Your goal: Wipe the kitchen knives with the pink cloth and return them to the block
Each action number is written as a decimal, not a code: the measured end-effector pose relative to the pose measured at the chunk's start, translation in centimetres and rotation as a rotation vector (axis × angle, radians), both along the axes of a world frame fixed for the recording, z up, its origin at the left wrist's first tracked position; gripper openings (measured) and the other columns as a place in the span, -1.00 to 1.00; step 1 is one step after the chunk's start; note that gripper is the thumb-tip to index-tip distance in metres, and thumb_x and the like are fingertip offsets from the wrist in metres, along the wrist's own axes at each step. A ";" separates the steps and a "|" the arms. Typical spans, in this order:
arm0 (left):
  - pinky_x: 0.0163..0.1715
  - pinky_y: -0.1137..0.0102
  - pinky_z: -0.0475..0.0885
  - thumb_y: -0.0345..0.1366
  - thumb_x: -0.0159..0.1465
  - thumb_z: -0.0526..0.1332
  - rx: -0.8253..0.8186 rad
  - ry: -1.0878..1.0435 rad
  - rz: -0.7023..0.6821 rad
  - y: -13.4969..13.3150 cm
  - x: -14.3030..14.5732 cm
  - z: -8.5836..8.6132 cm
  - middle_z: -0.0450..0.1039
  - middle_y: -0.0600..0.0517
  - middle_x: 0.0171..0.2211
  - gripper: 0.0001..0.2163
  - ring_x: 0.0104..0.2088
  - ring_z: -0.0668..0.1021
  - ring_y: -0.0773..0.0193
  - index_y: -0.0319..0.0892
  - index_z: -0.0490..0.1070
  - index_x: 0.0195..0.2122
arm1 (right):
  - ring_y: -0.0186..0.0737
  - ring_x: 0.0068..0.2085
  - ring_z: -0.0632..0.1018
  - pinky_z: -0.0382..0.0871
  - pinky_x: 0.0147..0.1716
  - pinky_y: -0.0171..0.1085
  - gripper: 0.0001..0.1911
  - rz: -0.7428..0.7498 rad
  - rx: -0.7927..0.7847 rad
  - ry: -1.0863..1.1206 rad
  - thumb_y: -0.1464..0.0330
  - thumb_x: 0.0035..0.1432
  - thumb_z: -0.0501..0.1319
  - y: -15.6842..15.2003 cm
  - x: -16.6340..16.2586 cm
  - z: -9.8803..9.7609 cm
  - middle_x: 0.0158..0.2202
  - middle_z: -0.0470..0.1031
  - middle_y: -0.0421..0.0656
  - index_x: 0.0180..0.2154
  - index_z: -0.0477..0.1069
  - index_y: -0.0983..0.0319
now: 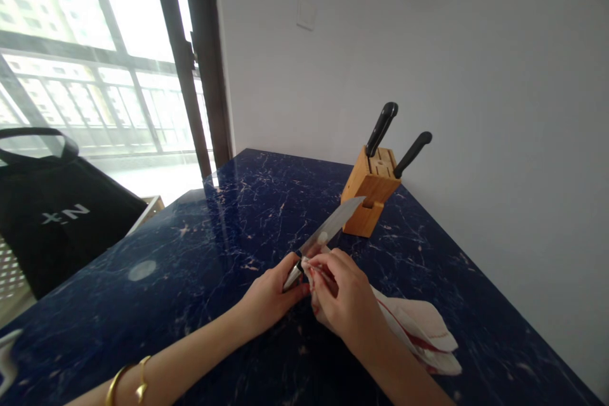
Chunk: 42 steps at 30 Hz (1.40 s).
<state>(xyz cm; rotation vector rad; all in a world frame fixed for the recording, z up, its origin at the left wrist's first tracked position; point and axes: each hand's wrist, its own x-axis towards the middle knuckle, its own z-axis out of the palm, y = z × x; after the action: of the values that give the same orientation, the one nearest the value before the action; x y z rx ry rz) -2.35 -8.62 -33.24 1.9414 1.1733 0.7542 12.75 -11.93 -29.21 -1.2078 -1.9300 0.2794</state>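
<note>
A kitchen knife [333, 223] points away to the upper right, above the dark blue tabletop. My left hand [273, 292] is closed around its handle, part of which shows between thumb and fingers. Pinched in my right hand [345, 292] is a white cloth with red stripes [423, 327], pressed near the base of the blade. The rest of the cloth trails to the right, beneath and beyond my right wrist. Just behind the blade tip stands a wooden knife block [366, 196], with two black-handled knives in its slots.
The blue marbled table [190, 273] runs back to a white wall [428, 44]. A black bag [61, 209] with white lettering is beyond the left edge, before a bright window. At the lower left, a white object [7, 361] is partly cut off.
</note>
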 end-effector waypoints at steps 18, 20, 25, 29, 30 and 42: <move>-0.53 0.49 0.29 -0.06 0.22 0.00 -0.072 -0.059 0.045 -0.5 0.2 -0.5 0.37 0.11 -0.42 -0.69 -0.54 0.41 0.34 -0.09 0.16 -0.09 | -0.20 -0.21 0.40 0.34 -0.17 -0.17 -0.81 -0.060 0.096 -0.016 0.45 0.17 0.00 -0.3 -0.7 0.0 -0.31 0.36 -0.10 -0.23 0.35 0.23; -0.51 0.49 0.30 -0.06 0.21 0.00 -0.055 -0.059 0.057 -0.6 0.3 -0.4 0.39 0.09 -0.40 -0.68 -0.51 0.43 0.33 -0.08 0.15 -0.07 | -0.19 -0.17 0.39 0.32 -0.14 -0.16 -0.80 -0.055 0.095 -0.011 0.45 0.17 0.00 -0.4 -0.6 0.0 -0.28 0.35 -0.08 -0.20 0.34 0.24; -0.49 0.48 0.31 -0.08 0.21 0.01 -0.043 -0.066 0.048 -0.7 0.3 -0.3 0.40 0.09 -0.38 -0.66 -0.49 0.44 0.32 -0.09 0.12 -0.03 | -0.20 -0.16 0.39 0.31 -0.11 -0.16 -0.79 -0.016 0.109 -0.028 0.45 0.18 -0.01 -0.4 -0.4 0.0 -0.25 0.35 -0.08 -0.17 0.33 0.23; -0.49 0.50 0.32 -0.07 0.21 0.02 -0.095 -0.108 0.018 -0.6 0.3 -0.3 0.37 0.14 -0.46 -0.65 -0.51 0.42 0.36 -0.12 0.12 -0.05 | -0.19 -0.18 0.40 0.34 -0.15 -0.16 -0.80 -0.036 0.076 -0.015 0.45 0.18 -0.03 -0.4 -0.3 -0.1 -0.26 0.35 -0.08 -0.20 0.32 0.24; -0.51 0.50 0.32 -0.07 0.21 0.02 -0.112 -0.116 0.022 -0.5 0.3 -0.4 0.37 0.14 -0.46 -0.64 -0.53 0.42 0.36 -0.11 0.11 -0.03 | -0.18 -0.16 0.39 0.33 -0.13 -0.15 -0.79 -0.024 0.079 -0.030 0.45 0.19 -0.03 -0.4 -0.4 -0.1 -0.24 0.35 -0.07 -0.18 0.32 0.24; -0.50 0.48 0.37 -0.08 0.23 -0.01 -0.154 -0.120 -0.004 -0.6 0.0 -0.8 0.38 0.05 -0.30 -0.59 -0.55 0.43 0.38 -0.07 0.02 0.08 | -0.17 -0.11 0.39 0.31 -0.07 -0.10 -0.75 0.015 0.104 -0.082 0.46 0.19 -0.04 -0.4 -0.2 -0.5 -0.22 0.34 -0.06 -0.11 0.29 0.21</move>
<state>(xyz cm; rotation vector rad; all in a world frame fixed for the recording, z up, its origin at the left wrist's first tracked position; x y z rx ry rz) -2.35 -9.25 -34.01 1.7473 1.1213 0.7452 12.56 -12.35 -29.68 -1.1523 -1.9995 0.1372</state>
